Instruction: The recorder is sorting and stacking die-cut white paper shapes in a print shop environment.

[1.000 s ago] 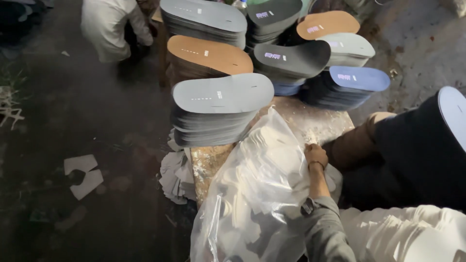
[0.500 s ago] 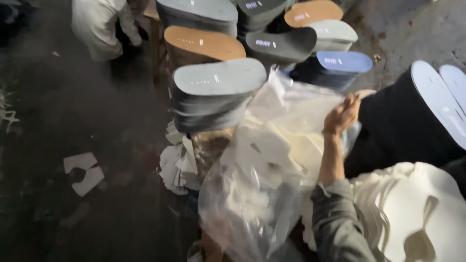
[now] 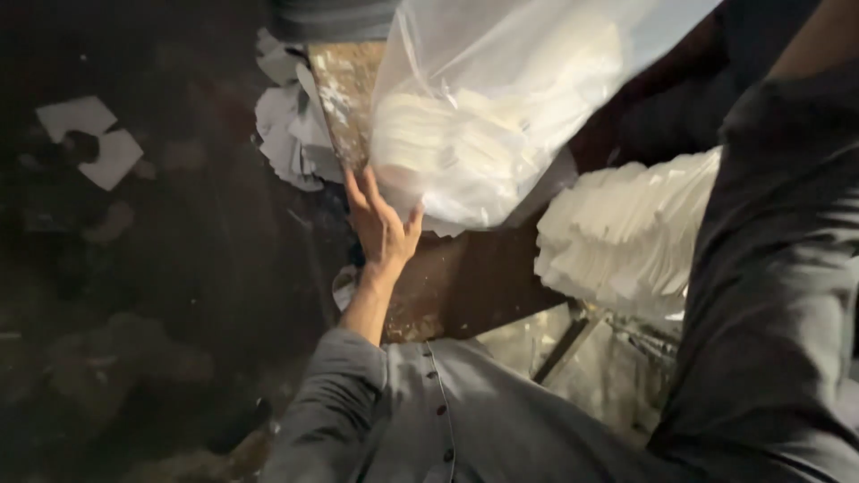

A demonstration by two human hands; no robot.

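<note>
Supporting a clear plastic bag [image 3: 501,116] of white foam cut-outs from below, left hand [image 3: 380,228] was spread flat, fingers open, vs. bag's underside above worn wooden bench [image 3: 465,277]; right hand unseen, grip can't be told; load prob. light, film slippery, floppy: hold neck & base

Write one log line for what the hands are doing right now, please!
left hand: open, under clear plastic bag of white cut pieces | right hand: out of view, sleeve raised | beside: white stack, worn table
</note>
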